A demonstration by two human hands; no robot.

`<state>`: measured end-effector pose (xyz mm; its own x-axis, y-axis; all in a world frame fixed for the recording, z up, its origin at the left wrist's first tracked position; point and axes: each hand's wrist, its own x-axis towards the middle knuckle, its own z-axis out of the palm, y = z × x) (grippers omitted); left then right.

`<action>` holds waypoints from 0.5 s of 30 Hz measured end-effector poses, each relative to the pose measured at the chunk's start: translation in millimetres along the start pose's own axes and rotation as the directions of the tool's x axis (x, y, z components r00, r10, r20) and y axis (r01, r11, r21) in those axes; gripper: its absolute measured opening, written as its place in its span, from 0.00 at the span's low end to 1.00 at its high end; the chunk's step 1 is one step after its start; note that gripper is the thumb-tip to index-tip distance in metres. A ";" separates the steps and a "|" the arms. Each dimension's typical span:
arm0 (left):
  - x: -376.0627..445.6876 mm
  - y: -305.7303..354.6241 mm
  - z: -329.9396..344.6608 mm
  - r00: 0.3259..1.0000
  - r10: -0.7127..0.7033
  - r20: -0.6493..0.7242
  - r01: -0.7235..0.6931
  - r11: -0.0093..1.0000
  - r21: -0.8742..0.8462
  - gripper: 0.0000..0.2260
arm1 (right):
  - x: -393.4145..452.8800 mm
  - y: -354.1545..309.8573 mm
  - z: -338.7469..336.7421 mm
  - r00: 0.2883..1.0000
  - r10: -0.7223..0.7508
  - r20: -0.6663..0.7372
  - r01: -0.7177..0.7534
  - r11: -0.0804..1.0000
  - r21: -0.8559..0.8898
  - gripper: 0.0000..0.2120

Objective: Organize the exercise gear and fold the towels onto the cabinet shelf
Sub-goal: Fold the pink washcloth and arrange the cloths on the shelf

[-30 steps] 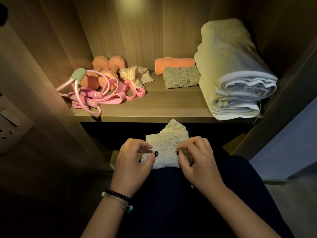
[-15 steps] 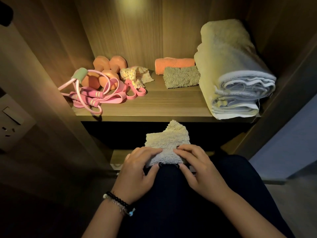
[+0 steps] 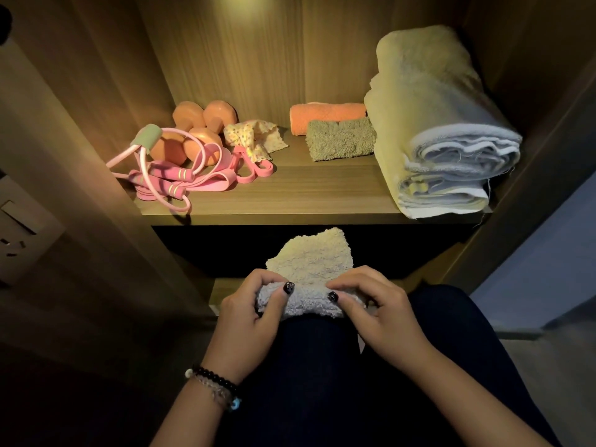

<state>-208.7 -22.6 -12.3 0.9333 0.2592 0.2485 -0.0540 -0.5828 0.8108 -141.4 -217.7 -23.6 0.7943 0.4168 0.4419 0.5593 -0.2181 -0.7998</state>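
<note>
Both forearms reach in from the bottom of the view, wrists low over the dark-clad knee (image 3: 322,366), hands meeting at its far end. The left hand (image 3: 250,321) comes in with a beaded bracelet (image 3: 214,380) at the wrist, fingers curled over the near edge of the cloth (image 3: 309,272) — thumb on top, dark nail showing, pinching a rolled fold of it. The right hand (image 3: 375,312) mirrors it: fingers bent, thumb pressed onto the same roll, gripping it from the other side. So both hands are clenched on the cloth, thumbs nearly facing each other across the fold.

The cloth itself is small, pale and fluffy. Its near edge is bunched into a roll between the two thumbs, and the rest fans out beyond the fingertips, past the knee, toward the dark gap under the shelf (image 3: 290,201).

Up on the shelf — well apart from the hands — orange dumbbells (image 3: 193,124) sit at the left rear, with a pink skipping rope (image 3: 167,175) and pink bands (image 3: 251,169) tangled in front of them. A spotted cloth (image 3: 254,133) lies just beside the dumbbells. Mid-shelf, an orange towel (image 3: 325,116) lies rolled at the back with a green towel (image 3: 340,138) touching its front. At the right, a big folded towel (image 3: 432,124) reaches the shelf's front edge.
</note>
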 end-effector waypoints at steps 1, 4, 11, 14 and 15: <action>1.8 0.2 1.7 0.999 -0.043 0.007 0.043 0.999 0.010 0.02 | 0.5 -0.1 0.3 1.000 -0.002 0.000 0.002 1.000 -0.017 0.08; 9.7 0.9 6.4 0.983 -0.183 0.018 0.182 0.983 0.030 0.05 | 0.2 0.7 -0.6 0.997 -0.038 0.064 0.044 0.993 -0.105 0.09; 7.1 15.7 9.9 0.993 0.093 -0.070 -0.061 0.931 0.360 0.11 | 12.3 5.6 -7.2 0.947 0.182 0.265 -0.150 0.979 -0.138 0.11; 2.7 15.9 7.5 0.980 0.169 0.107 -0.197 0.898 0.392 0.15 | 23.4 3.9 -9.4 0.927 0.253 0.276 -0.237 0.967 -0.090 0.07; 2.6 14.5 5.7 0.975 0.172 0.140 -0.215 0.891 0.401 0.16 | 25.1 3.7 -10.1 0.920 0.272 0.282 -0.263 0.962 -0.069 0.07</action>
<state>-205.1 -34.7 -3.0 0.9505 0.0446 0.3075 -0.1062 -0.8834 0.4565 -117.1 -216.9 -11.3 0.8160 0.5732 0.0747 0.3459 -0.3806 -0.8576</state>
